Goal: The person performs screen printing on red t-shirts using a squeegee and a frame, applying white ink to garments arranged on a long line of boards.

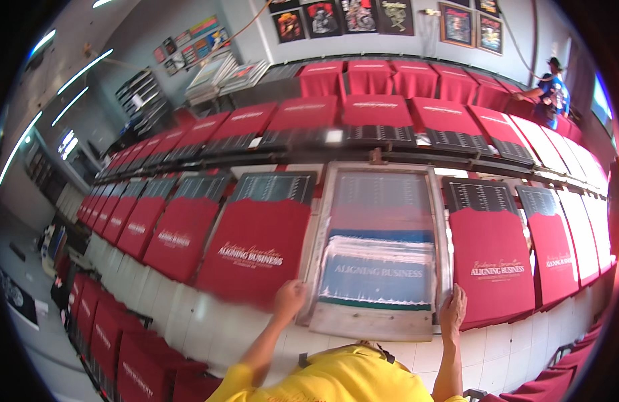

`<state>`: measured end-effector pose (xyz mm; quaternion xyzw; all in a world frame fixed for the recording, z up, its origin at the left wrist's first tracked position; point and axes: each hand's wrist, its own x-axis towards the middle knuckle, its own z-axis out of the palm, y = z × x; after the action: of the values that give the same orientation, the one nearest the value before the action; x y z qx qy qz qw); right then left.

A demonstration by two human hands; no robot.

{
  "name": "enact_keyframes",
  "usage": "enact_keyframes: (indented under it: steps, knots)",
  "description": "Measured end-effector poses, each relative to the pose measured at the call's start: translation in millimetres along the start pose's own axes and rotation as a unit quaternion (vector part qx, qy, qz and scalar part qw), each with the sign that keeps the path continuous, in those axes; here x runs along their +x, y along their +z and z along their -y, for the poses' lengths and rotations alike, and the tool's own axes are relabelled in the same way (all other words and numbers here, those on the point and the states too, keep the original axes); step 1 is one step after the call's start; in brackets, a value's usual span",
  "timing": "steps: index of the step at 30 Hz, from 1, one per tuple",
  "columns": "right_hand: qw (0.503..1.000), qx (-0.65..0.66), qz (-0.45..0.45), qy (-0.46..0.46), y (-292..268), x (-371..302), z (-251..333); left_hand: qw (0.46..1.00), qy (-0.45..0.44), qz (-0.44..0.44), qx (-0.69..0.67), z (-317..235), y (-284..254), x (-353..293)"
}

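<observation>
In front of me a screen-printing frame (437, 228) lies over one printing board. Its mesh (380, 201) carries a blue band with white lettering, and pale ink streaks cross it. My left hand (289, 299) is closed beside the frame's lower left side, by the hem of a red shirt (252, 241) with white print. Whatever its fingers hold, if anything, is hidden. My right hand (453, 308) is open, fingers stretched out along the frame's lower right side. It is close to the lower left corner of another printed red shirt (494, 268).
Long rows of red shirts on boards run left and right, with a second row (303, 114) behind a dark rail (283, 159). More shirts (135, 362) stand at lower left. Stacked frames (216, 77) sit at the back. A person in blue (554, 97) stands far right.
</observation>
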<state>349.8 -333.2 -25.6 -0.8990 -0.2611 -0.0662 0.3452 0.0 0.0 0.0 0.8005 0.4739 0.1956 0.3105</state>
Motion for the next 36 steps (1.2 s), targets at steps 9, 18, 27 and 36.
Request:
enact_keyframes:
  steps: [9,18,27,36]
  knots:
    - [0.87,-0.051,0.336,-0.358,-42,-83,167,0.844,0.058,0.477,-0.238,-26,-29,-105]
    - [0.893,-0.121,0.226,-0.371,-22,-47,163,0.762,-0.097,0.543,-0.34,-48,84,-131]
    - [0.906,-0.138,0.201,-0.346,-12,-40,165,0.688,-0.178,0.537,-0.455,-56,105,-120]
    - [0.906,-0.137,0.144,-0.374,56,63,164,0.716,-0.267,0.478,-0.433,-79,80,-121]
